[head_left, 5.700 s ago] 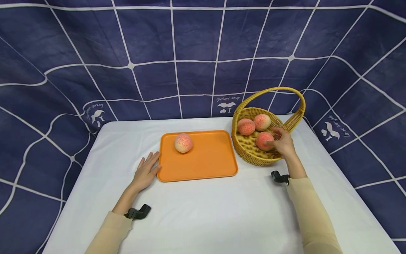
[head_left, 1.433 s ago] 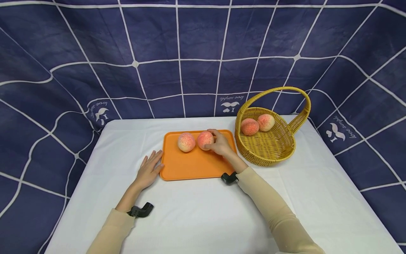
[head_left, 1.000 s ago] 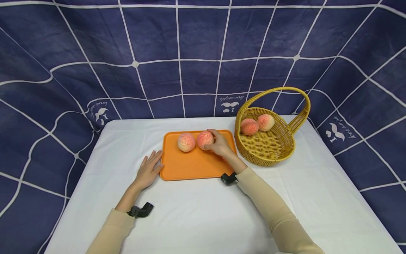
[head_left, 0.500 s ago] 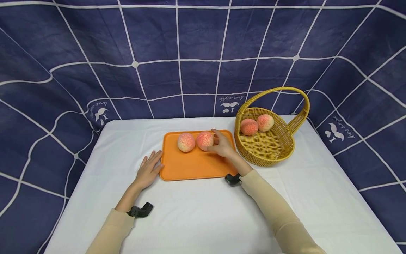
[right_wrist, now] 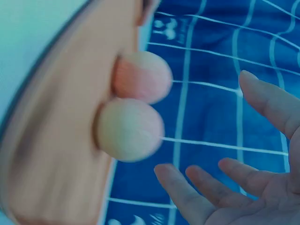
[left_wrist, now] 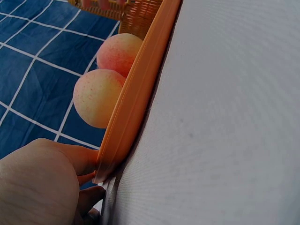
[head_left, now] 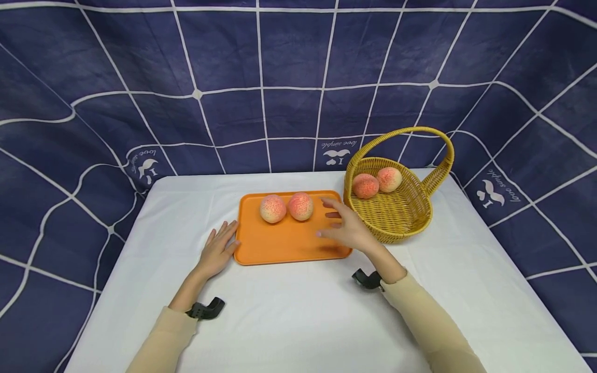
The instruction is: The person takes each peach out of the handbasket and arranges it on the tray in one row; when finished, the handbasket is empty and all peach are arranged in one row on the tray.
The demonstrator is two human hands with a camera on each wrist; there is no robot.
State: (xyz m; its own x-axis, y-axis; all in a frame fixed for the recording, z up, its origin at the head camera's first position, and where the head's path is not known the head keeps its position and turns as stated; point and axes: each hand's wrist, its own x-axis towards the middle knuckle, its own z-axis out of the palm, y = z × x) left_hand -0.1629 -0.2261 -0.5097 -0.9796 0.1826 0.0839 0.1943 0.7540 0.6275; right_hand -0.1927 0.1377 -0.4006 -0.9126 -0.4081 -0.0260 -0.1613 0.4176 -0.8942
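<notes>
Just left of the right hand [head_left: 351,227], a peach [head_left: 300,206]

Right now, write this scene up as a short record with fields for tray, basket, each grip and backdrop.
Orange tray: holds left peach and right peach, side by side
Wicker basket: right of tray; holds redder peach and paler peach
Left grip: touches tray's left edge
Right grip: fingers spread, over tray's right side, holding nothing
Backdrop: dark blue cloth, white lines
</notes>
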